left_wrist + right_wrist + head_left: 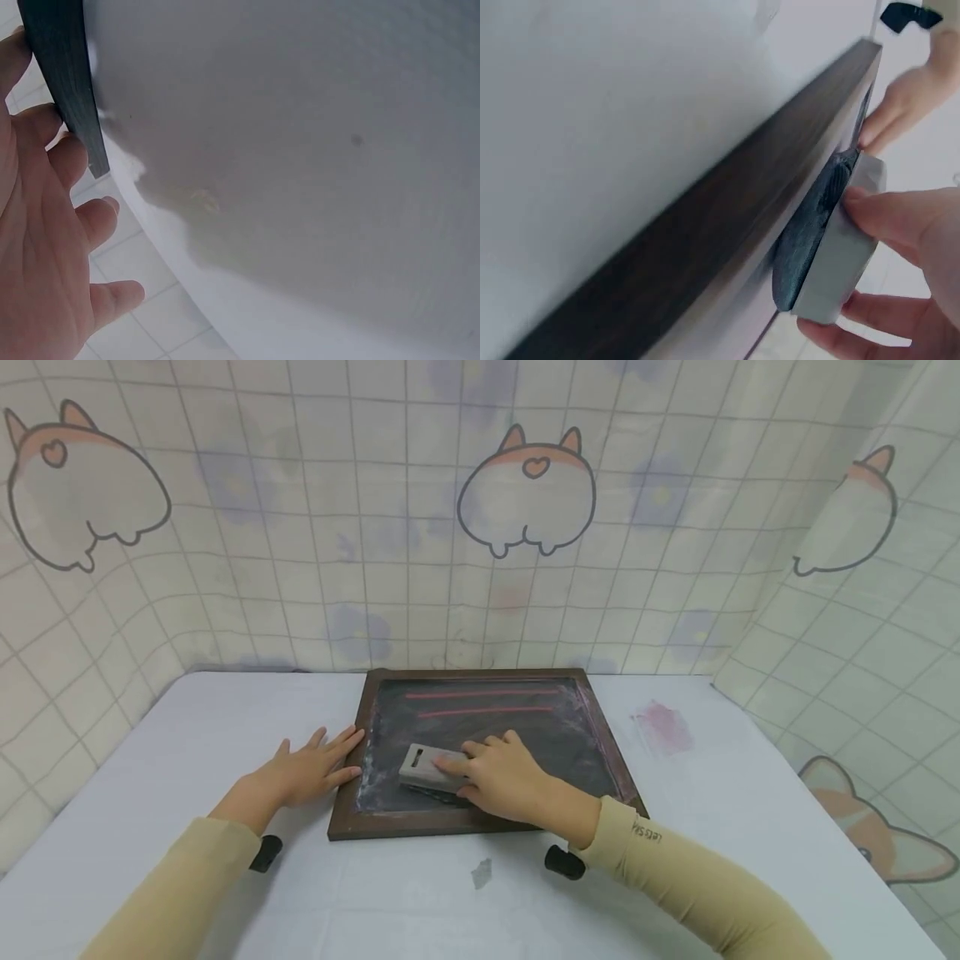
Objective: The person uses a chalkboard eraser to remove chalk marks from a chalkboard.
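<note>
A small chalkboard [487, 827] with a brown wooden frame lies on the white table. Two pink chalk lines [483, 695] run across its upper part, and white smears mark its edges. My right hand [506, 781] grips a grey chalkboard eraser [417, 770] on the lower part of the board. In the right wrist view, the thumb and fingers hold the eraser [836, 262] by its sides, its dark felt underside tilted partly into sight. With fingers spread, my left hand [300, 772] touches the board's left frame edge, also seen in the left wrist view [82, 97].
Right of the board, a pink smudge [663, 727] marks the white tablecloth [757, 827]. A grey smudge [482, 873] lies in front of the board. A checked curtain [420, 593] with corgi drawings hangs behind the table and along its sides.
</note>
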`<action>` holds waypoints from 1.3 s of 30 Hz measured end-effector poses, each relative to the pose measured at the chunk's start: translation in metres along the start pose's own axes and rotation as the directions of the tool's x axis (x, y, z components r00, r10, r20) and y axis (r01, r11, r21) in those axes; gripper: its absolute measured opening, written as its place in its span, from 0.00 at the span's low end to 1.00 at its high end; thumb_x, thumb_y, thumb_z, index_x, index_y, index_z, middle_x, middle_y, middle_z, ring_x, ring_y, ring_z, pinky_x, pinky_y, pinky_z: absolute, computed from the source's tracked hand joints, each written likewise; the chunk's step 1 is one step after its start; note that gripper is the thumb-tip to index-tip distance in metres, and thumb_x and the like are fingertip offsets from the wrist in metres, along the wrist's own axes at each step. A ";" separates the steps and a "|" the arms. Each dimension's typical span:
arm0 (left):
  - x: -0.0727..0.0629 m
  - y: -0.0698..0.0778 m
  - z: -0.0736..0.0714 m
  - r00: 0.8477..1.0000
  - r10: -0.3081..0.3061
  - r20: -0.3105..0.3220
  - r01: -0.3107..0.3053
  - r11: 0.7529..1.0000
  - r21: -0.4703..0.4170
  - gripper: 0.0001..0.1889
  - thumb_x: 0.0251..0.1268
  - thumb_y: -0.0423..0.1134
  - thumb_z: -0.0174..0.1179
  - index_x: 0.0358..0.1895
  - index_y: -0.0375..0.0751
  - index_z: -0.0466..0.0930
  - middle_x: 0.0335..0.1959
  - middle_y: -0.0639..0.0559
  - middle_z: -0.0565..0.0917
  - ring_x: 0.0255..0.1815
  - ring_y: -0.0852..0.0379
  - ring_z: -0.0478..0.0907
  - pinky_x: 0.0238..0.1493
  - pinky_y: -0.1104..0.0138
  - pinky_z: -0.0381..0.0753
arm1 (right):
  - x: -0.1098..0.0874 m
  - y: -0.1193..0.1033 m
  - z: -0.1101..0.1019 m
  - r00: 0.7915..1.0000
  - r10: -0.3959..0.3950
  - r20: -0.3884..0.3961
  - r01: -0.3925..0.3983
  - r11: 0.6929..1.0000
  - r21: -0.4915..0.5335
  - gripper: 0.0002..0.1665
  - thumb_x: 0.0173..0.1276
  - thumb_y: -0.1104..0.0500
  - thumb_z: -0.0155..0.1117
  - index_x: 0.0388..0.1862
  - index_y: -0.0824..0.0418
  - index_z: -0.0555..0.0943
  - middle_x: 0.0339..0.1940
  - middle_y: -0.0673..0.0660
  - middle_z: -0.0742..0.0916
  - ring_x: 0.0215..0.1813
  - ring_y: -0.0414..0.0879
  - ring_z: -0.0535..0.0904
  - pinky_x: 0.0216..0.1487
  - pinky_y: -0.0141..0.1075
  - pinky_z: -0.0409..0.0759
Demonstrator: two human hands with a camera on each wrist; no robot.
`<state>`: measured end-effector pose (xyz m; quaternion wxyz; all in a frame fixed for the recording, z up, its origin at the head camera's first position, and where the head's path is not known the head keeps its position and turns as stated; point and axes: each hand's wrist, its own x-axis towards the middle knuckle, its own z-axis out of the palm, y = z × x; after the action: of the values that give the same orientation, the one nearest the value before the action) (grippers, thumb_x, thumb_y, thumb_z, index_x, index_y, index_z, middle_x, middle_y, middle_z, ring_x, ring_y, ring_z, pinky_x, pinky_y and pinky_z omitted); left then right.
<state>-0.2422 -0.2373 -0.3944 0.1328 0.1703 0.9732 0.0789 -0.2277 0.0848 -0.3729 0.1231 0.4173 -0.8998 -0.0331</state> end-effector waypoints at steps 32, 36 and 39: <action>-0.002 0.003 -0.003 1.000 -0.010 0.005 0.010 1.000 0.015 0.39 0.82 0.62 0.43 0.84 0.43 0.48 0.83 0.39 0.51 0.80 0.27 0.46 0.67 0.23 0.40 | -0.068 0.057 0.000 0.999 0.017 -0.048 -0.012 0.994 0.107 0.34 0.63 0.57 0.79 0.68 0.54 0.82 0.54 0.66 0.87 0.45 0.57 0.87 0.35 0.50 0.79; -0.003 0.003 -0.004 1.000 -0.008 0.004 0.008 1.000 0.003 0.39 0.82 0.62 0.44 0.84 0.42 0.48 0.83 0.38 0.51 0.80 0.27 0.46 0.67 0.23 0.40 | -0.069 0.056 0.000 0.997 -0.033 -0.066 0.038 0.995 0.088 0.34 0.62 0.57 0.79 0.68 0.52 0.82 0.54 0.64 0.88 0.47 0.55 0.88 0.36 0.47 0.78; -0.001 0.002 -0.001 1.000 -0.004 0.000 0.004 1.000 0.000 0.39 0.82 0.62 0.43 0.84 0.43 0.48 0.83 0.38 0.51 0.80 0.27 0.46 0.67 0.23 0.40 | -0.066 0.066 0.001 0.999 0.007 -0.052 -0.004 0.997 0.071 0.34 0.62 0.56 0.79 0.68 0.50 0.82 0.54 0.63 0.88 0.45 0.55 0.88 0.35 0.46 0.76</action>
<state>-0.2407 -0.2365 -0.3925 0.1328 0.1682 0.9736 0.0786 -0.2357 0.1778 -0.3756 0.1319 0.4196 -0.8980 0.0103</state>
